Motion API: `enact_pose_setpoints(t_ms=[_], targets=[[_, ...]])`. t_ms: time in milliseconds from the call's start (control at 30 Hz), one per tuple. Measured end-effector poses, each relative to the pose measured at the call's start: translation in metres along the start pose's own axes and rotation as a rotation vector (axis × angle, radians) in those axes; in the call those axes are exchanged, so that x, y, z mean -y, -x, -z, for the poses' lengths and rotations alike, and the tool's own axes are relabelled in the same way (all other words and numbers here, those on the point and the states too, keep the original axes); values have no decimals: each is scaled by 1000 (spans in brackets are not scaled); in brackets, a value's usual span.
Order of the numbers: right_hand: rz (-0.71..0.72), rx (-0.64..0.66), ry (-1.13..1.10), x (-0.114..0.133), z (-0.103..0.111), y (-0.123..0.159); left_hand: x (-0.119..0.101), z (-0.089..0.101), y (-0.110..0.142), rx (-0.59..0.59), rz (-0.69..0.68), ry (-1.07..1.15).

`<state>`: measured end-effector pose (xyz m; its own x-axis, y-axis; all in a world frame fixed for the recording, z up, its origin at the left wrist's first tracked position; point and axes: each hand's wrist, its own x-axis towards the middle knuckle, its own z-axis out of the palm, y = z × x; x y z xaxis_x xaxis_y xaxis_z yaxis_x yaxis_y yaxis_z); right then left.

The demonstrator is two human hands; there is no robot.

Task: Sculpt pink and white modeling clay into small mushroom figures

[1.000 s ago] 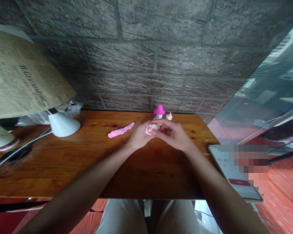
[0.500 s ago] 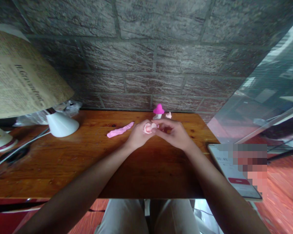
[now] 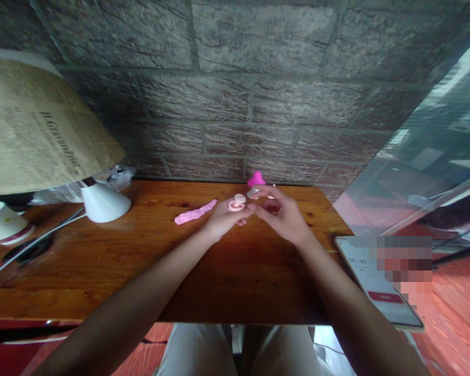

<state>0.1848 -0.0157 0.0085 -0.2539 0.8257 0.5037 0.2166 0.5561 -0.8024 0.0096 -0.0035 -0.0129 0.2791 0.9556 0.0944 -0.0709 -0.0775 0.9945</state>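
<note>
My left hand (image 3: 224, 219) is closed around a small pale pink piece of modelling clay (image 3: 237, 204), which looks round with a raised rim and a small disc at its top. My right hand (image 3: 280, 211) is just to its right, thumb and index finger apart, with the thumb tip close to the clay; whether it touches I cannot tell. Behind the hands stands a mushroom-shaped clay figure (image 3: 256, 180) with a magenta cap and a white stem, partly covered by my right fingers. A long pink clay strip (image 3: 196, 212) lies left of my left hand.
On the left of the wooden table (image 3: 203, 277) are a lamp with a white base (image 3: 105, 202) and newsprint shade (image 3: 58, 125), a paper cup (image 3: 3, 222), a cable and crumpled plastic. A phone (image 3: 391, 297) lies at the right edge. A brick wall (image 3: 227, 94) rises behind.
My right thumb and index finger have parted and drawn slightly away from the clay in my left hand. The view has shifted a little, so everything sits slightly lower.
</note>
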Motion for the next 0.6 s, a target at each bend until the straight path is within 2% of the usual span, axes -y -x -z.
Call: enact_pose_setpoints(t_ms=[133,233,333,467,600], targets=[[-67,-75,-37,-4,1,-3,-3,-3,1,3,26,23],[-73,-64,-86,-3,1,-3,-2,-4,1,14,14,29],[-74,-59,-78,-1,0,-2,-1,-3,1,28,57,88],[-37,-46,-29,1,2,-2,-6,-1,3,120,155,257],[-6,4,-53,3,8,-1,-11,-2,6,197,186,330]])
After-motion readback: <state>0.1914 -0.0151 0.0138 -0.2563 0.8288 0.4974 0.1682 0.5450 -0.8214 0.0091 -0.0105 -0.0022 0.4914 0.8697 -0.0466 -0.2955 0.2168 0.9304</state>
